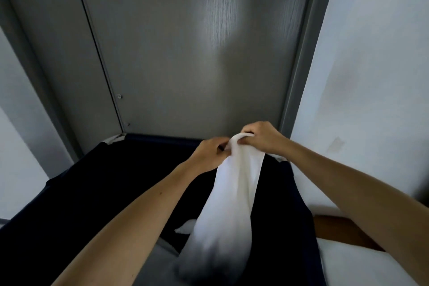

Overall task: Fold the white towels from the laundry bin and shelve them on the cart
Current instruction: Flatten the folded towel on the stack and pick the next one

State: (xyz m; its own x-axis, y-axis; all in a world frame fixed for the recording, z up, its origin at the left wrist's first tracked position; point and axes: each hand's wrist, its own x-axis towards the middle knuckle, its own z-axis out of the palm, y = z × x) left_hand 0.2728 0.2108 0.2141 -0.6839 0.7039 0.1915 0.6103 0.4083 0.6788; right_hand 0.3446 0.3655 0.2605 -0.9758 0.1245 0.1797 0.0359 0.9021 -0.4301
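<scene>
Two hands: left hand (209,153) and right hand (262,137), raised close together over the bin.
Grip, left: fingers curled, pinching the towel's top edge from the left.
Grip, right: fingers curled round the same bunched edge from the right.
Item held: white soft cloth towel (232,193), gathered at the top, hanging unfolded.
Long axis: runs from both grips down and toward the person; the lower end is blurred.
Location: over the dark navy fabric laundry bin (92,181); a small white cloth piece (185,228) lies inside.
Nearer hand: neither; both meet at one edge, so spreading likely means sliding the grips apart along it.
Backdrop: grey wood-grain door (185,53).
Cart: not in view.
</scene>
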